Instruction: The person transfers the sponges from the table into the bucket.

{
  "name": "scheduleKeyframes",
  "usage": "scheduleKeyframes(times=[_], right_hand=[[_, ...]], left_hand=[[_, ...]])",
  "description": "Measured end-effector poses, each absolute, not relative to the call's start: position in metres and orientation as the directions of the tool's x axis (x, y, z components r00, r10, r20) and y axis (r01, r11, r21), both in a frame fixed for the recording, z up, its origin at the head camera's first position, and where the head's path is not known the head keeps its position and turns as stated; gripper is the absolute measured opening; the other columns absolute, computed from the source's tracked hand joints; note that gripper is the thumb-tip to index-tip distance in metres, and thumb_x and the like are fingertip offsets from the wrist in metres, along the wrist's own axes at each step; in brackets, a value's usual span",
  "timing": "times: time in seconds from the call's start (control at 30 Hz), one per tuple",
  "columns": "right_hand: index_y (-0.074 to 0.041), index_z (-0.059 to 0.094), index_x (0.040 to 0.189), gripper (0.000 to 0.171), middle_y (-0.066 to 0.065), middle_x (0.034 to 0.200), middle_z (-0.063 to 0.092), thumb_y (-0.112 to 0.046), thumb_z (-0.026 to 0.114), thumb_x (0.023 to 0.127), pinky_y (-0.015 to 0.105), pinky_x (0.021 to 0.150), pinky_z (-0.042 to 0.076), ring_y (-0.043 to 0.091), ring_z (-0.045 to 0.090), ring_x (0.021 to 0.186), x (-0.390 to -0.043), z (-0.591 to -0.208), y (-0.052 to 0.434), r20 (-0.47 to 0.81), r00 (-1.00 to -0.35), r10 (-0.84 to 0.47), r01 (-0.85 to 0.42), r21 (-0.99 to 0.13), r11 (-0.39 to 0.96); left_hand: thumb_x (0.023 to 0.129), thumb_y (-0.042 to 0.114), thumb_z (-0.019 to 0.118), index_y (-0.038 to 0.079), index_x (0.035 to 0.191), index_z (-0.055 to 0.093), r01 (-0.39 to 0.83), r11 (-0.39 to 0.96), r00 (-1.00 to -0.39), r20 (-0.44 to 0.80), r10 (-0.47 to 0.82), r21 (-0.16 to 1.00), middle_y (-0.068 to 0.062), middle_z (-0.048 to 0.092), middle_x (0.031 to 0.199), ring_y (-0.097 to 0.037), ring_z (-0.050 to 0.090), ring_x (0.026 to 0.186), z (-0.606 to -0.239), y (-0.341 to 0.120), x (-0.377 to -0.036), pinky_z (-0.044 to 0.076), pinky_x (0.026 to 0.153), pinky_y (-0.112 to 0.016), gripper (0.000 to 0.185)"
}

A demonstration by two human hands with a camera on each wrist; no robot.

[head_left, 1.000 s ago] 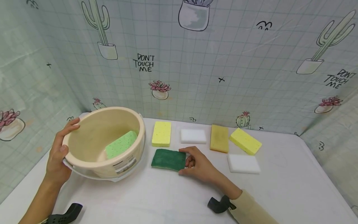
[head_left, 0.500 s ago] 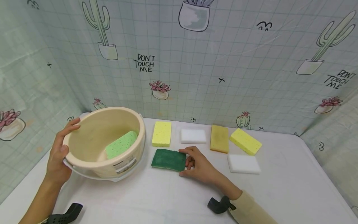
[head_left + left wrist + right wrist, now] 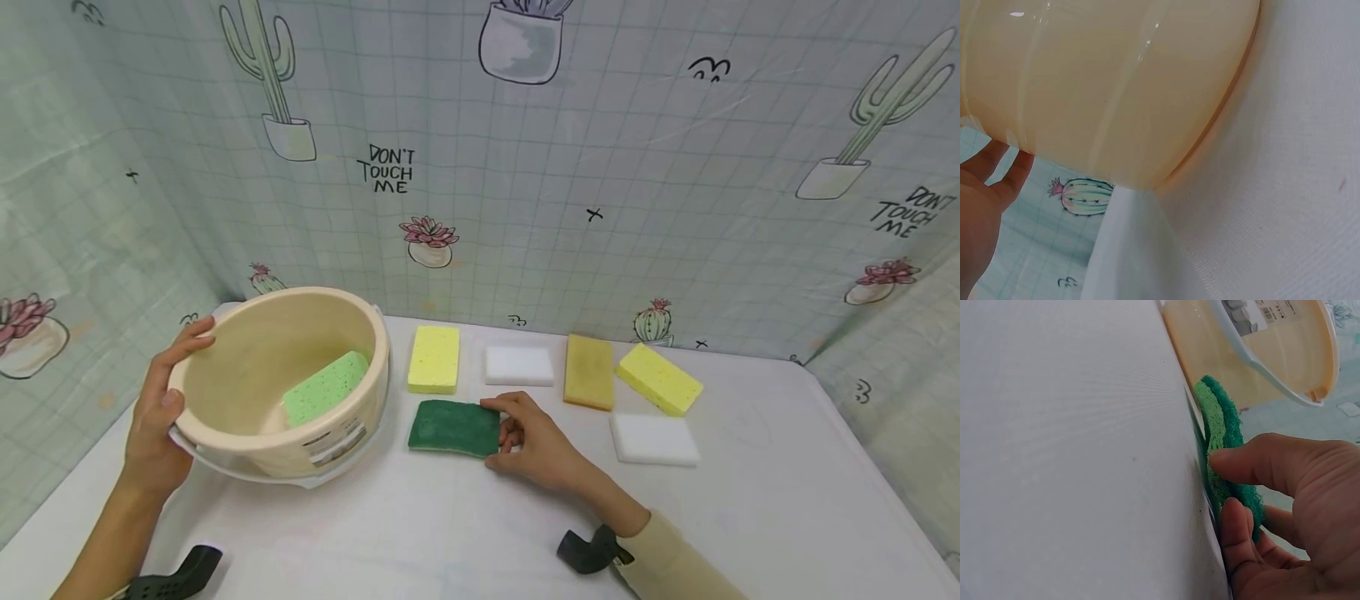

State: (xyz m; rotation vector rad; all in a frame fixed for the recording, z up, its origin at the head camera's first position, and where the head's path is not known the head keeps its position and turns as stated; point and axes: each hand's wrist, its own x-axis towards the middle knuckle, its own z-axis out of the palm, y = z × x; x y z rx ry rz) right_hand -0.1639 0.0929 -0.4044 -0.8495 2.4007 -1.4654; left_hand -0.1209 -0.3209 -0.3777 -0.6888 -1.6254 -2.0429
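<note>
A cream bucket point(image 3: 262, 325) tilts toward me on the left of the table, and my left hand point(image 3: 157, 417) grips its rim from the left side. Inside it lies a light green sponge point(image 3: 326, 387). My right hand point(image 3: 543, 446) pinches the right end of a scouring sponge point(image 3: 453, 428), dark green on top, between thumb and fingers. The right wrist view shows the sponge point(image 3: 1217, 419) slightly bowed, light green under its dark scouring layer, low over the table. In the left wrist view, two fingers point(image 3: 1016, 178) touch the bucket wall point(image 3: 1104, 81).
Behind the scouring sponge lie a yellow sponge point(image 3: 433, 359), a white sponge point(image 3: 519, 365) and a mustard sponge point(image 3: 588, 372). Farther right are another yellow sponge point(image 3: 660, 379) and a white one point(image 3: 654, 439). A patterned curtain point(image 3: 510, 167) closes off the table's back.
The scouring sponge and my right thumb have shifted very slightly to the right. My left hand and the bucket have stayed put.
</note>
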Motion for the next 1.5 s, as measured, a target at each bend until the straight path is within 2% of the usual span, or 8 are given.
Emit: scheduleKeyframes(times=[0.1, 0.27, 0.4, 0.67, 0.9, 1.1, 1.3, 1.5], right_hand=[[0.009, 0.047, 0.132, 0.065, 0.021, 0.122, 0.044, 0.013, 0.073, 0.073, 0.027, 0.069, 0.050, 0.036, 0.054, 0.082, -0.158, -0.391, 0.091, 0.117, -0.813, -0.570, -0.361, -0.870, 0.337], [0.010, 0.047, 0.132, 0.064, 0.022, 0.122, 0.046, 0.013, 0.073, 0.073, 0.038, 0.072, 0.051, 0.035, 0.055, 0.084, -0.155, -0.381, 0.091, 0.134, -0.811, -0.569, -0.385, -0.855, 0.347], [0.010, 0.047, 0.132, 0.065, 0.022, 0.124, 0.045, 0.013, 0.073, 0.073, 0.041, 0.074, 0.051, 0.035, 0.054, 0.086, -0.155, -0.380, 0.091, 0.143, -0.812, -0.566, -0.391, -0.854, 0.344], [0.011, 0.046, 0.132, 0.063, 0.021, 0.124, 0.045, 0.012, 0.072, 0.075, 0.035, 0.075, 0.051, 0.032, 0.054, 0.089, -0.157, -0.380, 0.092, 0.135, -0.818, -0.559, -0.378, -0.859, 0.345], [0.012, 0.045, 0.134, 0.064, 0.023, 0.126, 0.044, 0.012, 0.071, 0.076, 0.030, 0.073, 0.051, 0.034, 0.054, 0.089, -0.160, -0.386, 0.094, 0.142, -0.800, -0.583, -0.368, -0.883, 0.291], [0.005, 0.045, 0.137, 0.066, 0.015, 0.128, 0.043, 0.005, 0.074, 0.077, 0.028, 0.073, 0.051, 0.025, 0.055, 0.090, -0.176, -0.404, 0.103, 0.187, -0.792, -0.581, -0.399, -0.879, 0.260], [-0.002, 0.048, 0.137, 0.064, 0.010, 0.127, 0.045, 0.000, 0.075, 0.079, 0.032, 0.075, 0.052, 0.024, 0.053, 0.091, -0.181, -0.379, 0.112, 0.269, -0.792, -0.548, -0.447, -0.867, 0.220], [-0.002, 0.049, 0.136, 0.064, 0.010, 0.128, 0.046, 0.004, 0.075, 0.077, 0.029, 0.074, 0.052, 0.024, 0.054, 0.090, -0.188, -0.351, 0.113, 0.337, -0.771, -0.540, -0.506, -0.839, 0.199]], left_hand=[[0.091, 0.017, 0.045, -0.006, 0.136, 0.040, 0.618, -0.223, -0.778, 0.628, -0.032, 0.754, -0.017, 0.017, 0.152, -0.030, 0.012, 0.139, -0.378, -0.321, -0.121, 0.025, 0.106, -0.025, 0.051], [0.091, 0.017, 0.045, -0.006, 0.137, 0.041, 0.617, -0.219, -0.779, 0.626, -0.032, 0.756, -0.016, 0.017, 0.152, -0.029, 0.012, 0.139, -0.380, -0.321, -0.120, 0.026, 0.106, -0.025, 0.051], [0.091, 0.017, 0.045, -0.006, 0.137, 0.040, 0.621, -0.221, -0.775, 0.631, -0.031, 0.752, -0.017, 0.017, 0.152, -0.030, 0.012, 0.139, -0.380, -0.322, -0.121, 0.026, 0.106, -0.025, 0.051], [0.091, 0.017, 0.044, -0.006, 0.137, 0.040, 0.618, -0.203, -0.780, 0.626, -0.032, 0.760, -0.016, 0.017, 0.152, -0.030, 0.011, 0.139, -0.379, -0.321, -0.121, 0.027, 0.106, -0.024, 0.051], [0.091, 0.017, 0.044, -0.004, 0.137, 0.041, 0.609, -0.193, -0.788, 0.614, -0.044, 0.769, -0.015, 0.018, 0.152, -0.029, 0.011, 0.139, -0.379, -0.320, -0.121, 0.028, 0.105, -0.024, 0.051], [0.091, 0.017, 0.044, -0.005, 0.137, 0.041, 0.613, -0.193, -0.785, 0.618, -0.041, 0.766, -0.015, 0.018, 0.152, -0.029, 0.011, 0.139, -0.379, -0.320, -0.121, 0.028, 0.105, -0.024, 0.051], [0.091, 0.018, 0.045, -0.004, 0.137, 0.041, 0.619, -0.189, -0.781, 0.624, -0.040, 0.762, -0.016, 0.018, 0.152, -0.030, 0.013, 0.138, -0.380, -0.321, -0.120, 0.029, 0.104, -0.023, 0.051], [0.091, 0.017, 0.043, -0.004, 0.137, 0.041, 0.624, -0.178, -0.776, 0.630, -0.026, 0.761, -0.016, 0.017, 0.153, -0.030, 0.012, 0.138, -0.380, -0.320, -0.120, 0.029, 0.104, -0.023, 0.051]])
